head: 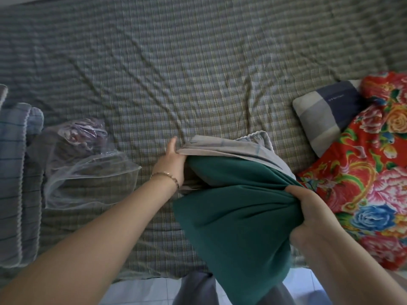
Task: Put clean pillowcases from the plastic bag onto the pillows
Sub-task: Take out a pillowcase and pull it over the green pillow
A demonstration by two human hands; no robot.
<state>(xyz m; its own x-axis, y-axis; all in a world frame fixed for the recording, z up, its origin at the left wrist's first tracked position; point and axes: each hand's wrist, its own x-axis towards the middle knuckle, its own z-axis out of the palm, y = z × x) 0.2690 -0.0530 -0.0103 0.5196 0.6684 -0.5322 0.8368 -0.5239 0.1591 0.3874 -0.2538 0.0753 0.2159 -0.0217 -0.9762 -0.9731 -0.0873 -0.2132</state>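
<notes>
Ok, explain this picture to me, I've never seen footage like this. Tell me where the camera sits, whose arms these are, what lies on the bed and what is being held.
There is no machine here. The single picture comes from a wide-angle camera worn on a person's head, looking forward and down, so the two bare arms reaching in from the bottom are the wearer's own.

The surface is a bed with a checked sheet. The left hand holds the open edge of a grey checked pillowcase. The right hand grips a bunched fistful of a green pillow, whose far end sits inside that pillowcase.

On the left lies a clear plastic bag, and beyond it folded blue striped cloth. On the right are a grey and navy pillow and a red floral quilt.
</notes>
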